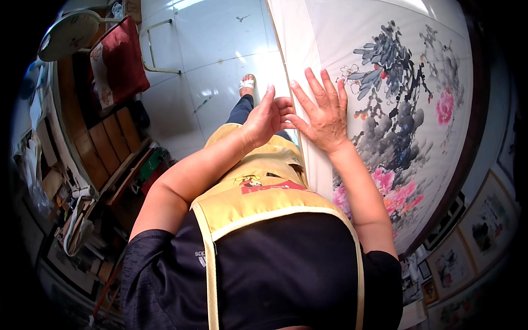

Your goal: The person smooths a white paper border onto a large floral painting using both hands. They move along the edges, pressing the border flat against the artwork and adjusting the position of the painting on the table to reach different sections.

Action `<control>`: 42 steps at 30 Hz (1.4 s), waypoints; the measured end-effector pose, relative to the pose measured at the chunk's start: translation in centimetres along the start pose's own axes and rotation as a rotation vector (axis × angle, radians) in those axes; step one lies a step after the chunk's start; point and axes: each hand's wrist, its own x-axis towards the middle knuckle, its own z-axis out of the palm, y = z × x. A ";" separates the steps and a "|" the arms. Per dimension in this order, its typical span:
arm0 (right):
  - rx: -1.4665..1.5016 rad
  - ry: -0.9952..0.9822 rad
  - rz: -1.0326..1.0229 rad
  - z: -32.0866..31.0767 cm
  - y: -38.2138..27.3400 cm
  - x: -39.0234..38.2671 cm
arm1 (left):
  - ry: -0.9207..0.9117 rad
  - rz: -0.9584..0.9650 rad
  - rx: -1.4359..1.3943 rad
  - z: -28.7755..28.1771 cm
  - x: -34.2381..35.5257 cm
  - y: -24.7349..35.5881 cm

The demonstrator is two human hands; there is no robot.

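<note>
A large ink painting (393,118) on a white sheet spreads along my right side, with grey-black leaves and rocks and pink flowers. My right hand (325,113) lies flat on the pale margin beside the painted leaves, fingers spread. Just left of it, my left hand (267,118) is at the sheet's near-left edge, thumb raised away from the other fingers. Those fingers are slightly bent and point toward the edge, close to my right thumb. Nothing shows in the left hand, and whether its fingertips touch the edge is unclear.
Pale floor tiles (212,66) lie beyond my sandalled foot (247,85). To the left stand a chair with a red cloth (124,63), a round white seat (69,36) and wooden boards (104,146). Framed pictures (489,220) appear at the lower right. I wear a yellow apron (264,203).
</note>
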 end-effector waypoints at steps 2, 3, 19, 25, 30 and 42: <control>0.055 -0.022 0.006 -0.2 0.5 0.0 | 0.005 0.002 0.000 0.3 -0.1 0.0; 0.070 -0.015 -0.002 -0.6 0.9 0.0 | 0.008 0.004 0.000 0.4 -0.1 0.1; 0.006 -0.111 -0.006 -0.1 2.6 -1.5 | -0.009 -0.017 0.019 0.8 0.2 0.2; -0.023 -0.093 -0.036 -0.4 2.6 -1.0 | 0.026 0.001 0.012 -0.2 0.9 -0.7; 0.101 -0.019 -0.058 -1.4 2.4 -0.4 | 0.032 0.009 0.029 0.9 0.7 -0.3; 0.463 0.048 0.127 0.4 -0.9 -0.4 | 0.026 -0.014 -0.055 -0.1 0.8 -0.8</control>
